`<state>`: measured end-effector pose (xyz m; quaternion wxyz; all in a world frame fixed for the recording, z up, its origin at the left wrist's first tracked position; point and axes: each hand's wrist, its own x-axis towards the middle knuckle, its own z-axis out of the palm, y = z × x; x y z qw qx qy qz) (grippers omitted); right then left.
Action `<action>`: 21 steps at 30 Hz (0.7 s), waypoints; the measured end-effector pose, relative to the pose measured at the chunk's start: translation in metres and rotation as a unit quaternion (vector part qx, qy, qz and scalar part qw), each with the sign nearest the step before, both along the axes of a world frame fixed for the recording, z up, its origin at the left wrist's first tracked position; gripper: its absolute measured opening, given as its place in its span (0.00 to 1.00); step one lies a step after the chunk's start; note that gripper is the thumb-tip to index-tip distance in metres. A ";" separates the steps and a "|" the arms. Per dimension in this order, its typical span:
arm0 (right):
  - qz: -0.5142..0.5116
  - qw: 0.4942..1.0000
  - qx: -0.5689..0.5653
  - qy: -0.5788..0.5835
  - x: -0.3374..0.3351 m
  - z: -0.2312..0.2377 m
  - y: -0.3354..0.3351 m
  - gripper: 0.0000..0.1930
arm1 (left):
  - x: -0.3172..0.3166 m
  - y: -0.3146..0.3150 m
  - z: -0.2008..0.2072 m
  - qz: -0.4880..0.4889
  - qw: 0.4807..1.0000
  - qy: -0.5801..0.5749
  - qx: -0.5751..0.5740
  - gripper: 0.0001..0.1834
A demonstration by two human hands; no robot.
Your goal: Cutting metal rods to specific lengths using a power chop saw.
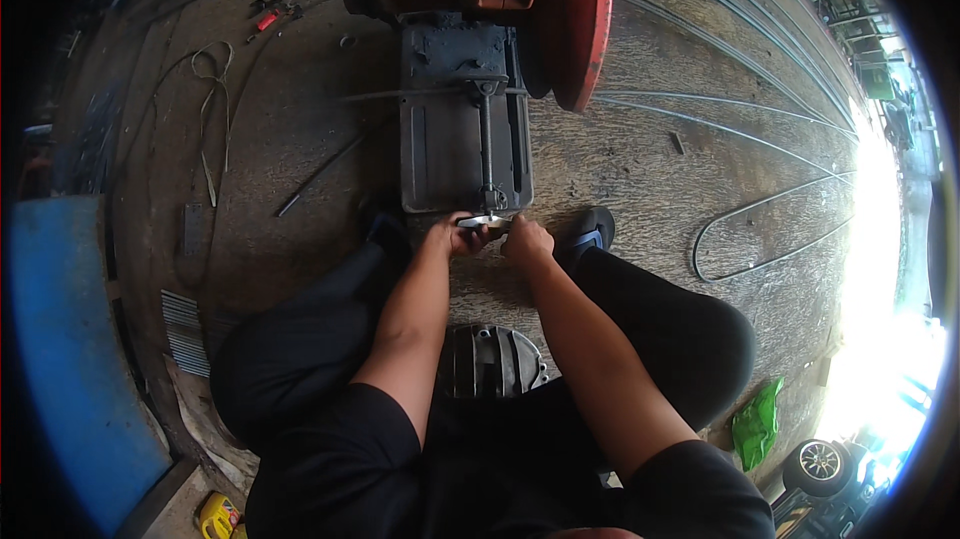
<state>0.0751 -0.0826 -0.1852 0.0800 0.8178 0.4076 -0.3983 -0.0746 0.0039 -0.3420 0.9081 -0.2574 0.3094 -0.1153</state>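
"Silver handle [480, 224], six o'clock on the saw [592, 29]: gripped?"
"Left hand [464, 236]: fingers curled around it. Right hand [529, 238]: fingers closed, contents hidden."
"Risks?"
"Slipping could scrape knuckles on the base [424, 154]; a loose clamp [487, 144] could free the rod [385, 95] at twelve."

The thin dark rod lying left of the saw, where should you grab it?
I'd pinch the rod around its middle with the left hand, from above and the left: it looks thin and straight, lying flat, with the saw base to its right.
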 end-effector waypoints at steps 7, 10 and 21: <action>-0.044 0.997 0.065 -0.003 -0.003 -0.018 0.012 0.11 | -0.006 -0.007 0.008 0.028 0.996 -0.006 0.083 0.17; -0.063 0.996 0.063 0.010 -0.001 -0.021 0.012 0.12 | -0.004 -0.005 0.015 0.037 0.998 -0.030 0.042 0.18; -0.025 0.997 0.056 0.037 0.007 -0.047 0.009 0.12 | -0.005 -0.003 0.033 0.042 0.990 0.088 0.098 0.15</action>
